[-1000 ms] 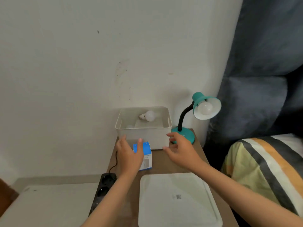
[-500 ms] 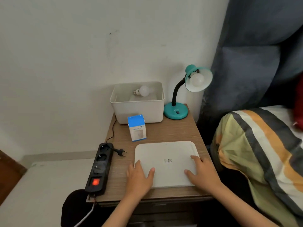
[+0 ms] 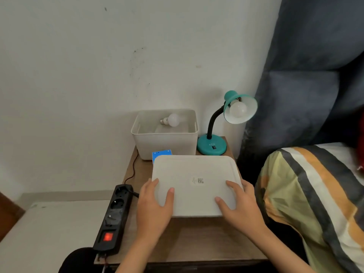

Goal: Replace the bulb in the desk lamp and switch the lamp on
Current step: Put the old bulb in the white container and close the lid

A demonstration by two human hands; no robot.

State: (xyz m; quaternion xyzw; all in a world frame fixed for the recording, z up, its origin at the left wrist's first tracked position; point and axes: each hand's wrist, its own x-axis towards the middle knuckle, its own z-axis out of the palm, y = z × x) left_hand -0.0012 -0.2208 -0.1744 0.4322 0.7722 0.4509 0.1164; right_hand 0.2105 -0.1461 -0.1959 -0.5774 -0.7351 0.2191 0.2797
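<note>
We see a wooden bedside table [image 3: 206, 239] against a white wall, with a striped bedcover at the right of the frame. Our fingers are clamped on the white lid [image 3: 196, 184]: the left hand [image 3: 152, 209] grips its lower left corner, thumb on top, and the right hand [image 3: 239, 209] grips its lower right corner the same way. Half a second ago the lid lay flat near the table's front edge; now it is raised and carried toward the open white bin [image 3: 165, 142] at centre frame, half hiding the blue bulb box [image 3: 161, 153]. A loose bulb [image 3: 171, 120] lies in the bin. The teal desk lamp [image 3: 214, 142], right of the bin, carries a bulb [image 3: 237, 109] in its shade, unlit. We judge the swap done and the tidying under way; the switch on the lamp's base is yet to be pressed. At lower left, a power strip [image 3: 114, 219] shows its red light.
</note>
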